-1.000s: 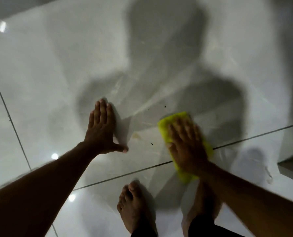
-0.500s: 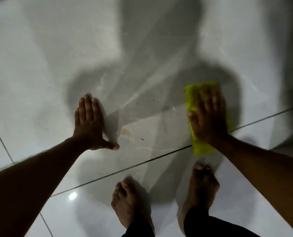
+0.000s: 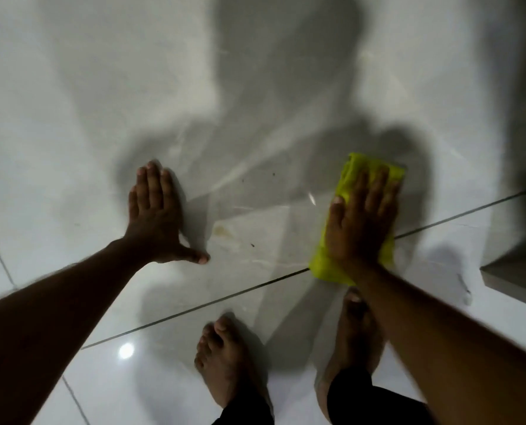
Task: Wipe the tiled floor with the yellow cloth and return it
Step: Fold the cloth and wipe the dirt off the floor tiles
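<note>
The yellow cloth lies folded flat on the glossy white tiled floor, right of centre, across a grout line. My right hand presses flat on top of it, fingers stretched forward, covering most of its middle. My left hand rests flat on the bare tile to the left, fingers together, thumb spread out, holding nothing. A faint yellowish stain and a few dark specks sit on the tile between the two hands.
My two bare feet stand on the near tile below the hands, the right one partly hidden by my forearm. A low step or ledge edge juts in at the right. My shadow falls across the floor ahead.
My right hand slid the cloth from the centre to the right over the last second, then drew it slightly nearer. My left hand has stayed planted on the tile.
</note>
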A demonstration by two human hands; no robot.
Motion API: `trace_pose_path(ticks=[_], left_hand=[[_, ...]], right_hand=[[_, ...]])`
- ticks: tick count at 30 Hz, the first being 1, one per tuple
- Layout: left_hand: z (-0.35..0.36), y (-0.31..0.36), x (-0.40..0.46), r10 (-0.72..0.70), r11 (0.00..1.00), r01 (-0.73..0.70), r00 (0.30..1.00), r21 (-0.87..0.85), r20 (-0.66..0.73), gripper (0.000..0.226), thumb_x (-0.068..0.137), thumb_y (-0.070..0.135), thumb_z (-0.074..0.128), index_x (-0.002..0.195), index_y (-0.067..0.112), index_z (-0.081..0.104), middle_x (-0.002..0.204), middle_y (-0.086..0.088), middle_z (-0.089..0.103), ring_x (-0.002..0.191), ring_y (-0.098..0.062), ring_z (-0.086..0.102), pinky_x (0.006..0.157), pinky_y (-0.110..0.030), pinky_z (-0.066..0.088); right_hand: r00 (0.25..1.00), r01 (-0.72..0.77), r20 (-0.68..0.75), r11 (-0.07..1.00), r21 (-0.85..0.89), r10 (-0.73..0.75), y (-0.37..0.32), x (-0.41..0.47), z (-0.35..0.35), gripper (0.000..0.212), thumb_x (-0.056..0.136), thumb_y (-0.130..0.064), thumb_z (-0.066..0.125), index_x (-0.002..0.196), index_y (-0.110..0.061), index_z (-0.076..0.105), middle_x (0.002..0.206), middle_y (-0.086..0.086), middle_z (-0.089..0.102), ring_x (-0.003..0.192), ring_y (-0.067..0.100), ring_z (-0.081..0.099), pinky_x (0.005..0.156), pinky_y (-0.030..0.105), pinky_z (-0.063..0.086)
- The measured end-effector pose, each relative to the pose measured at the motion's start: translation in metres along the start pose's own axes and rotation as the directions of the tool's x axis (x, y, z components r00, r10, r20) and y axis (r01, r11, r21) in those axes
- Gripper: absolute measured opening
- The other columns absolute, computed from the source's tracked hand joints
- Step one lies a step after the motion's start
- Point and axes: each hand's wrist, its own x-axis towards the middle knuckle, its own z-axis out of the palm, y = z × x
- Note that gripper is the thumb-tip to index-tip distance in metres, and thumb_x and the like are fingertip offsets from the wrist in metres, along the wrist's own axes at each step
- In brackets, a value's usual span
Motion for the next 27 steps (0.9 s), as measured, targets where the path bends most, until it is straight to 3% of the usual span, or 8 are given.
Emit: trace_pose_path(ticks=[2,4,8,14,17,20,25,27], left_hand=[[-0.001,0.001,-0.001,0.019,1.0,-0.019,1.0,-0.003,-0.013,0.177,0.017,0.102,0.051,0.137,0.012,-0.043,0.143,-0.013,-0.052,0.136,-0.03,-0.045,0.113,-0.05,-0.015],[0.0,0.001,-0.006,0.018,1.0,-0.019,0.999,-0.009,-0.035,0.177,0.019,0.101,0.054,0.142,0.011,-0.037,0.151,-0.017,-0.042,0.139,-0.032,-0.039,0.115,-0.052,-0.012],[-0.001,0.005,-0.019,-0.048,0.996,0.042,0.996,-0.075,-0.075,0.177,0.023,0.09,0.068,0.147,0.004,-0.024,0.157,-0.022,-0.028,0.145,-0.036,-0.026,0.118,-0.055,-0.004],[0.002,0.005,-0.018,-0.044,0.997,0.036,0.992,-0.063,-0.122,0.174,0.028,0.086,0.073,0.148,0.002,-0.021,0.158,-0.023,-0.025,0.146,-0.035,-0.024,0.118,-0.05,-0.006],[0.002,0.01,-0.026,-0.026,0.998,0.02,0.992,-0.052,-0.124,0.167,0.037,0.081,0.076,0.148,0.0,-0.019,0.159,-0.024,-0.02,0.147,-0.037,-0.02,0.12,-0.05,-0.004],[0.002,0.01,-0.032,0.008,0.996,-0.017,0.993,-0.084,-0.114,0.16,0.046,0.076,0.078,0.149,-0.001,-0.019,0.158,-0.024,-0.023,0.146,-0.038,-0.022,0.121,-0.049,-0.002],[0.013,0.003,-0.028,0.022,0.996,-0.035,0.989,-0.086,-0.145,0.162,0.043,0.082,0.073,0.149,0.0,-0.017,0.159,-0.024,-0.022,0.147,-0.036,-0.021,0.119,-0.048,-0.002],[0.016,0.0,-0.026,0.025,0.995,-0.04,0.984,-0.086,-0.176,0.162,0.041,0.083,0.072,0.15,0.0,-0.014,0.16,-0.023,-0.018,0.148,-0.035,-0.018,0.118,-0.046,-0.002]], right_hand=[[0.993,-0.12,-0.013,0.99,0.074,0.121,-0.068,-0.04,0.008,0.062,0.098,-0.042,0.041,0.154,-0.016,0.031,0.162,0.016,0.025,0.15,0.044,0.017,0.118,0.058,0.022],[0.99,0.122,0.06,0.987,0.103,-0.129,-0.102,-0.076,0.013,0.063,0.097,-0.043,0.041,0.154,-0.019,0.031,0.163,0.013,0.025,0.15,0.041,0.018,0.12,0.058,0.018],[0.732,0.67,0.145,0.742,0.02,-0.665,-0.063,-0.027,0.009,0.066,0.095,-0.043,0.046,0.155,-0.023,0.027,0.163,0.01,0.026,0.15,0.038,0.022,0.118,0.056,0.024],[0.953,0.302,0.001,0.953,0.034,-0.302,-0.149,0.036,0.013,0.063,0.094,-0.041,0.041,0.153,-0.023,0.032,0.162,0.01,0.029,0.148,0.042,0.024,0.117,0.059,0.022],[0.673,0.731,0.135,0.682,0.03,-0.727,-0.125,-0.031,0.014,0.065,0.093,-0.036,0.044,0.155,-0.024,0.026,0.164,0.008,0.025,0.15,0.04,0.019,0.118,0.059,0.022],[0.438,0.88,0.269,0.471,0.068,-0.858,-0.059,-0.063,0.002,0.065,0.094,-0.036,0.044,0.155,-0.027,0.026,0.165,0.006,0.022,0.152,0.035,0.017,0.12,0.055,0.022],[0.851,0.518,0.111,0.855,-0.01,-0.514,-0.127,-0.004,0.02,0.068,0.093,-0.042,0.04,0.155,-0.021,0.023,0.163,0.013,0.024,0.149,0.041,0.021,0.117,0.06,0.02],[0.838,0.542,0.065,0.84,0.022,-0.542,-0.167,-0.018,0.027,0.068,0.092,-0.042,0.039,0.155,-0.021,0.023,0.164,0.013,0.023,0.15,0.041,0.019,0.117,0.061,0.018]])
